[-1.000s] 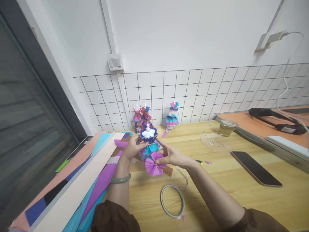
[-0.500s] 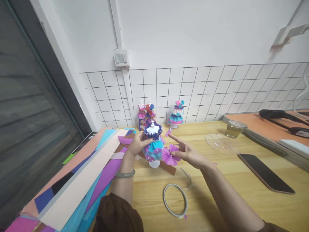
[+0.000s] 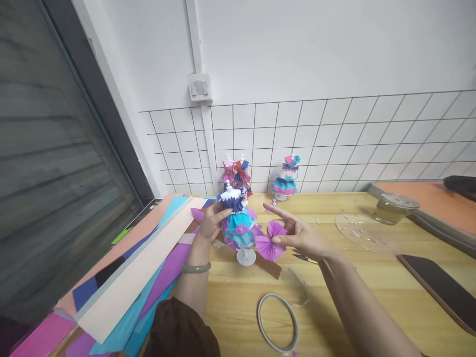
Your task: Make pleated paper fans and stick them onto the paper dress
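While the left grip [image 3: 212, 223] holds the dressed doll [image 3: 241, 224], the right grip [image 3: 300, 236] pinches a seemingly unattached fan [image 3: 268, 245] at its four o'clock.

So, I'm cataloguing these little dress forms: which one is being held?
The dress form with navy top and turquoise skirt, gripped by the left hand; the others stand farther back near the wall, untouched.

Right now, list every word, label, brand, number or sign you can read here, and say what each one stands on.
No text can be read for certain.
Dark item at the far left edge of the paper stack: small white marks, too small and blurred to read.
Phone: no lettering visible.
Wall box: none legible.
Dress form and pleated purple paper in the hands: none visible.
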The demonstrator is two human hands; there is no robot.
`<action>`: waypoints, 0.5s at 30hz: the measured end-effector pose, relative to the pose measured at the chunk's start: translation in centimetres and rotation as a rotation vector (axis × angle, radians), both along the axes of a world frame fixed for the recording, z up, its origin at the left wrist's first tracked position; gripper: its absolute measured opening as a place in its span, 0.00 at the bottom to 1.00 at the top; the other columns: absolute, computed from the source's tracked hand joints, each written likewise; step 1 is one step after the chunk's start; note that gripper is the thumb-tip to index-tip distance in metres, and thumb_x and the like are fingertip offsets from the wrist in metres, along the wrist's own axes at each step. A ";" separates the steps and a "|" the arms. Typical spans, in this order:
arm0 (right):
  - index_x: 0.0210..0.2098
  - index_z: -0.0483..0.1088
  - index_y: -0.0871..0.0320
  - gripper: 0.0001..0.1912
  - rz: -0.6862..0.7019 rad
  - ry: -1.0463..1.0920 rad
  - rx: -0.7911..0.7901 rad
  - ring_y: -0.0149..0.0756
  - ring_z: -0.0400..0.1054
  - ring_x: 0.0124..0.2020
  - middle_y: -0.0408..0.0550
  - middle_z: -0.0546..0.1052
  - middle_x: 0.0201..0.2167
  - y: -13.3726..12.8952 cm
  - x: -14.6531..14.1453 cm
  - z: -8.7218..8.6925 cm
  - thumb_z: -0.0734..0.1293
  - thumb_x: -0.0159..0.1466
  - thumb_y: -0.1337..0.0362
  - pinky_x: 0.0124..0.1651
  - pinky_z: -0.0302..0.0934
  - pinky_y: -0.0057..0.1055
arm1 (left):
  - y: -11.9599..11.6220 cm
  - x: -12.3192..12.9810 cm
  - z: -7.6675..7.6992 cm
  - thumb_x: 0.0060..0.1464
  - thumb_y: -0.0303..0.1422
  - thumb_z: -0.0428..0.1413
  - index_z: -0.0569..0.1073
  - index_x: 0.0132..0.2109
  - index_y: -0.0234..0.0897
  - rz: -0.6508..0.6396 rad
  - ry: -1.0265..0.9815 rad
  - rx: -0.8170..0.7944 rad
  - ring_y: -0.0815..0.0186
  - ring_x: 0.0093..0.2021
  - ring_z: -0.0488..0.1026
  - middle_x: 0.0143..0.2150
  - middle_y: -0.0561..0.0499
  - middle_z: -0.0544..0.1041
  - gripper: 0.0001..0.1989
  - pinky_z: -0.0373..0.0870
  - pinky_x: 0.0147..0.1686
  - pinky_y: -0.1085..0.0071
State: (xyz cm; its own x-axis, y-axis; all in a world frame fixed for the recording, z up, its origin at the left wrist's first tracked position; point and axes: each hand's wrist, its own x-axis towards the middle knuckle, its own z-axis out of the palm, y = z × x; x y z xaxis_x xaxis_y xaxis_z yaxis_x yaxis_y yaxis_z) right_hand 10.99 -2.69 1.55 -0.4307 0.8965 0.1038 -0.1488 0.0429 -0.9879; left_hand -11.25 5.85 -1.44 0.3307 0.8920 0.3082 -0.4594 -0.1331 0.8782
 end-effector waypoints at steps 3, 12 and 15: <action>0.60 0.50 0.52 0.43 -0.045 -0.047 0.008 0.29 0.66 0.32 0.43 0.73 0.31 0.1 0.3 0.3 0.72 0.49 0.65 0.36 0.62 0.27 | 0.1 0.0 -0.1 0.42 0.28 0.60 0.73 0.39 0.32 0.026 0.023 -0.014 0.65 0.34 0.72 0.36 0.48 0.76 0.13 0.67 0.35 0.70; 0.59 0.53 0.54 0.38 -0.081 -0.187 -0.004 0.32 0.66 0.32 0.45 0.73 0.33 0.0 1.0 0.6 0.70 0.52 0.62 0.35 0.62 0.31 | 0.1 0.2 -0.1 0.41 0.29 0.61 0.73 0.36 0.32 0.056 0.086 0.011 0.65 0.35 0.71 0.34 0.49 0.76 0.12 0.66 0.37 0.69; 0.59 0.54 0.53 0.38 -0.049 -0.181 0.004 0.32 0.66 0.32 0.45 0.73 0.32 -0.3 1.1 0.9 0.71 0.51 0.63 0.34 0.62 0.30 | -0.3 0.0 0.3 0.41 0.30 0.61 0.73 0.38 0.33 0.036 0.087 0.016 0.64 0.36 0.71 0.35 0.48 0.76 0.13 0.66 0.38 0.69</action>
State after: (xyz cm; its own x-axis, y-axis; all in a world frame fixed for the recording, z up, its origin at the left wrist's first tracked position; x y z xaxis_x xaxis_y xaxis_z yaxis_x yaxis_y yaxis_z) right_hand 12.07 -3.01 2.42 -0.3985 0.9166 0.0322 0.0342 0.0499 -0.9982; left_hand -11.21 5.55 -1.10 0.3251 0.8990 0.2936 -0.3760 -0.1619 0.9124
